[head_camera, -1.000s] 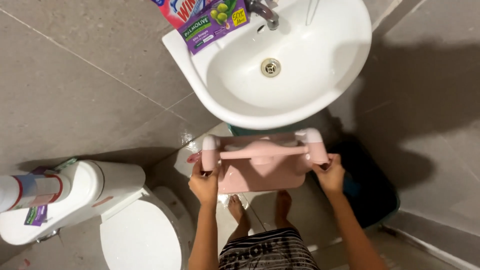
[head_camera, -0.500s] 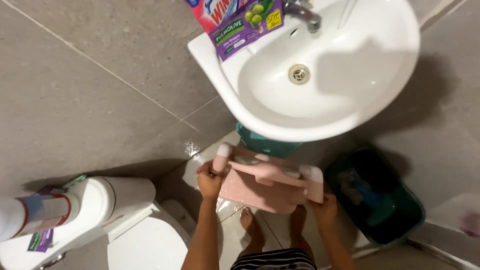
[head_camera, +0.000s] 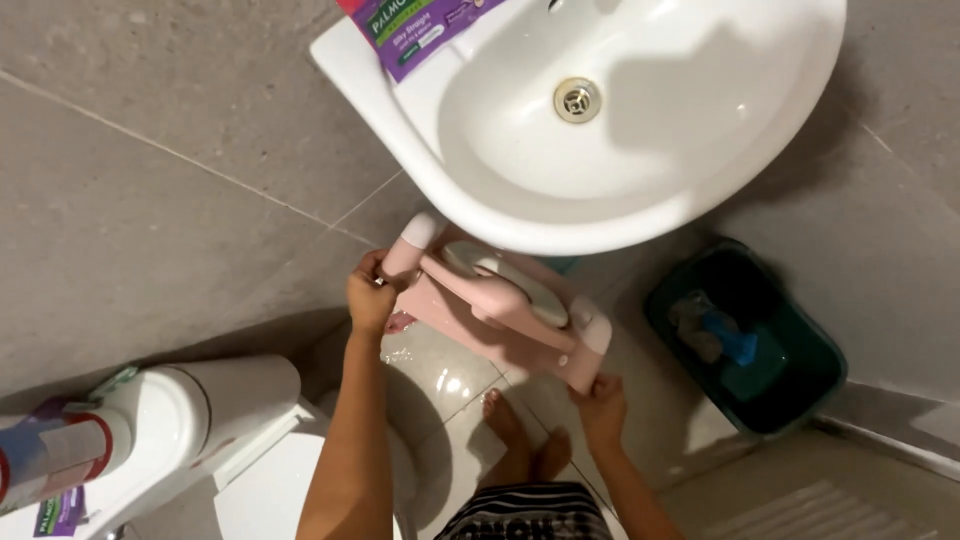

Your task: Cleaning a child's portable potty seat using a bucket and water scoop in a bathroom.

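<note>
Fingers of my left hand (head_camera: 371,298) clamp the pink stool (head_camera: 497,305) at centre frame; right hand (head_camera: 601,404) grips its lower end; sink (head_camera: 500,205) rim overhangs closely; dark bin (head_camera: 800,385) right.

A home bathroom — white wash basin (head_camera: 620,190), toilet (head_camera: 200,440), grey tiled walls (head_camera: 130,200) and wet floor (head_camera: 450,380)

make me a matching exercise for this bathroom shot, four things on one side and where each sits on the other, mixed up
Things:
1. pink plastic stool
2. white ceramic sink
3. dark green plastic tub
4. white toilet

Places:
A. on the floor, far right
B. lower left corner
C. held at both ends by left hand and right hand
D. top centre, above the stool

Pairs: 1-C, 2-D, 3-A, 4-B
</note>
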